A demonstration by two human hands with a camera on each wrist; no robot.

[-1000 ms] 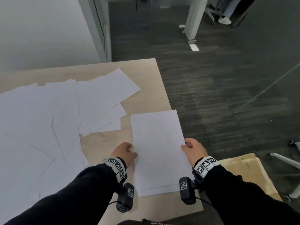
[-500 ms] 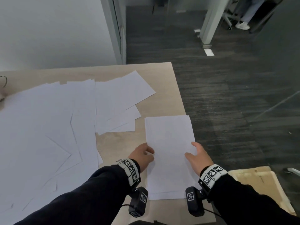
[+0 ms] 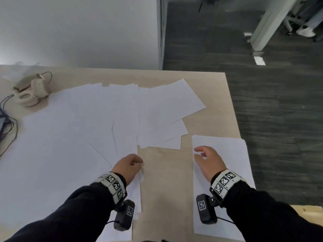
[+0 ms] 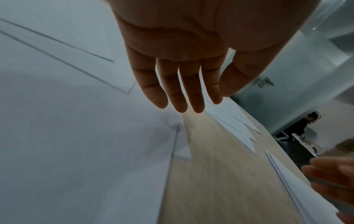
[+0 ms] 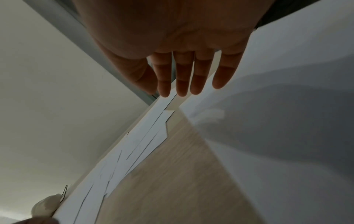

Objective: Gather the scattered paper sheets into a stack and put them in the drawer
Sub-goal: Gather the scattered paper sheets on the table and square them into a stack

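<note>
A squared stack of white sheets (image 3: pixel 229 163) lies at the table's right edge. Many loose white sheets (image 3: pixel 70 137) overlap across the left and middle of the table. My left hand (image 3: pixel 130 165) hovers at the right border of the loose sheets with its fingers (image 4: pixel 182 94) straight, holding nothing. One sheet corner (image 4: pixel 173 121) is slightly raised below it. My right hand (image 3: pixel 207 160) is over the left part of the stack (image 5: pixel 287 136), fingers (image 5: pixel 184 78) straight and spread, gripping nothing. A bare strip of table (image 3: pixel 166 180) separates the two hands.
A cream headset (image 3: pixel 32 92) and dark cables (image 3: pixel 7 123) sit at the back left. Dark carpet (image 3: pixel 279 119) begins past the table's right edge. A light wooden panel (image 3: pixel 307 213) shows at the lower right. White wall stands behind the table.
Both hands let go of the stack's sides. The left hand moved left to the loose sheets, the right hand moved to the stack's left part. The head view swung left.
</note>
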